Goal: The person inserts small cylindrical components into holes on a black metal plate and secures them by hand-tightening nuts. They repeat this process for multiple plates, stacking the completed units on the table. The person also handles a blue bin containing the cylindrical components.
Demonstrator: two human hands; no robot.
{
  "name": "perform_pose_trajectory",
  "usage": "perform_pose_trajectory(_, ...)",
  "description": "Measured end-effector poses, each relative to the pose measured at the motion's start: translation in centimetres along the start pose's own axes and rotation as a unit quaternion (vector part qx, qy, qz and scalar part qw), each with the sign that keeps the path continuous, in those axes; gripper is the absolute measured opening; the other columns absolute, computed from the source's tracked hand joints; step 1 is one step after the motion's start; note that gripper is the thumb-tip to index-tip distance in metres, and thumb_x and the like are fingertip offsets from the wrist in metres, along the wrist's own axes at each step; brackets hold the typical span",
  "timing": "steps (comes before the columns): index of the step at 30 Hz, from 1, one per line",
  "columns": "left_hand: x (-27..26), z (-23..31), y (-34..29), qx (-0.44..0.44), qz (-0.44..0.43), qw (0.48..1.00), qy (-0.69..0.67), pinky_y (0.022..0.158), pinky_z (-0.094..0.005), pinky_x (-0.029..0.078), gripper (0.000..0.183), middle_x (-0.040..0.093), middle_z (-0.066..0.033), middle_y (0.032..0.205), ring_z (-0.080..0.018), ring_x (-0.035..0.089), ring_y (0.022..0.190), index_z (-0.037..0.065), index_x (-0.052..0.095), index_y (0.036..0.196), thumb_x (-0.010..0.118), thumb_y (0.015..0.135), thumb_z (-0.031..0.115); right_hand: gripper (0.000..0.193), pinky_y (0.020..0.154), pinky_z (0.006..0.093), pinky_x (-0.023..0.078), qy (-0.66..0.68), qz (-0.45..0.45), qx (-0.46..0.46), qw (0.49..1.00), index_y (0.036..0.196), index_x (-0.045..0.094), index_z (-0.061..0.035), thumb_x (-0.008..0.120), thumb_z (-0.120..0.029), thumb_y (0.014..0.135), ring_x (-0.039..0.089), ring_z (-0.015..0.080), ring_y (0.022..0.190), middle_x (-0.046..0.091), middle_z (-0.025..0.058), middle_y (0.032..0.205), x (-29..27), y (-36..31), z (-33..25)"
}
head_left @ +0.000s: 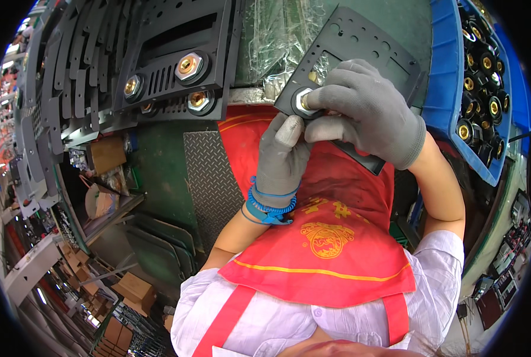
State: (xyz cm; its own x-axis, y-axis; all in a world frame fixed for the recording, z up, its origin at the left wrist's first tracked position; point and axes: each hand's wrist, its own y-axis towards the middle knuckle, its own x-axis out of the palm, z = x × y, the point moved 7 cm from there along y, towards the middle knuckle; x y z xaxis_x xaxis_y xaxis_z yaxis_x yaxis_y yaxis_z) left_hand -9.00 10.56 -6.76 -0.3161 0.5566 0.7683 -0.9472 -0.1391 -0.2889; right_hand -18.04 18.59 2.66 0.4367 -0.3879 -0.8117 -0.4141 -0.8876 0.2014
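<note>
A dark grey sheet-metal panel [343,39] with round holes and a rectangular cutout lies tilted before me at the bench edge. A silvery hex nut [302,100] sits around a brass-coloured threaded fitting at its near left corner. My right hand [366,110], in a grey glove, is closed with its fingertips on this nut and fitting. My left hand [283,152], gloved too, pinches the panel's near left corner just below the nut, thumb uppermost. Its other fingers are mostly hidden. A blue coiled cord [271,205] circles the left wrist.
At the left, similar panels [179,44] with nuts and brass fittings lie stacked beside a row of upright dark metal parts [75,65]. A blue bin [444,77] of black and brass fittings [486,62] stands at the right. Clear plastic film [280,35] covers part of the green bench.
</note>
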Motion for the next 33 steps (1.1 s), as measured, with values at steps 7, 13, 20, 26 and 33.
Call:
perform_pose_trajectory(7, -1.0, -0.6, 0.0, -0.004, 0.010, 1.000, 0.008, 0.099, -0.0367, 0.044, 0.046, 0.057, -0.0113, 0.124, -0.0193, 0.056, 0.112, -0.003, 0.048, 0.131, 0.051, 0.099, 0.030, 0.021, 0.086, 0.0408, 0.047, -0.046, 0.102, -0.066, 0.992, 0.093, 0.069, -0.0114, 0.076, -0.019, 0.075, 0.061, 0.0281, 0.090, 0.060, 0.0057, 0.089, -0.2, 0.1, -0.5)
perform_pose_trajectory(13, -2.1, -1.1, 0.1, 0.002, -0.064, 0.998, 0.010, 0.112, -0.0429, 0.037, 0.049, 0.052, -0.0147, 0.134, -0.0257, 0.051, 0.125, -0.004, 0.044, 0.137, 0.043, 0.101, 0.029, 0.018, 0.081, 0.0400, 0.045, -0.119, 0.086, -0.043, 0.988, 0.084, 0.068, -0.0093, 0.074, -0.025, 0.077, 0.060, 0.0272, 0.084, 0.058, 0.0073, 0.084, -0.6, 0.3, -0.2)
perform_pose_trajectory(20, -0.4, -0.5, -0.1, -0.002, 0.017, 1.000, -0.008, 0.101, -0.0378, 0.046, 0.039, 0.057, -0.0110, 0.123, -0.0194, 0.058, 0.114, -0.001, 0.050, 0.127, 0.049, 0.100, 0.027, 0.027, 0.090, 0.0413, 0.046, 0.115, 0.139, 0.043, 0.983, 0.105, 0.065, -0.0086, 0.073, -0.019, 0.081, 0.063, 0.0308, 0.098, 0.065, 0.0105, 0.101, -0.8, -0.2, -0.1)
perform_pose_trajectory(26, -1.5, -0.6, -0.3, -0.027, 0.014, 0.999, -0.009, 0.109, -0.0403, 0.045, 0.041, 0.054, -0.0126, 0.135, -0.0247, 0.054, 0.125, 0.000, 0.048, 0.135, 0.047, 0.102, 0.025, 0.033, 0.084, 0.0387, 0.050, 0.060, 0.054, 0.018, 0.997, 0.116, 0.064, -0.0082, 0.069, -0.010, 0.083, 0.065, 0.0306, 0.095, 0.069, 0.0109, 0.097, -0.6, -0.1, -0.3)
perform_pose_trajectory(33, -1.1, -0.5, -0.3, -0.020, 0.040, 0.999, -0.009, 0.097, -0.0337, 0.051, 0.039, 0.062, -0.0109, 0.118, -0.0182, 0.062, 0.109, -0.002, 0.052, 0.126, 0.052, 0.100, 0.028, 0.033, 0.080, 0.0394, 0.051, 0.083, 0.144, -0.015, 0.986, 0.116, 0.064, -0.0049, 0.061, 0.001, 0.083, 0.066, 0.0331, 0.090, 0.068, 0.0131, 0.096, -1.8, 0.0, -0.7)
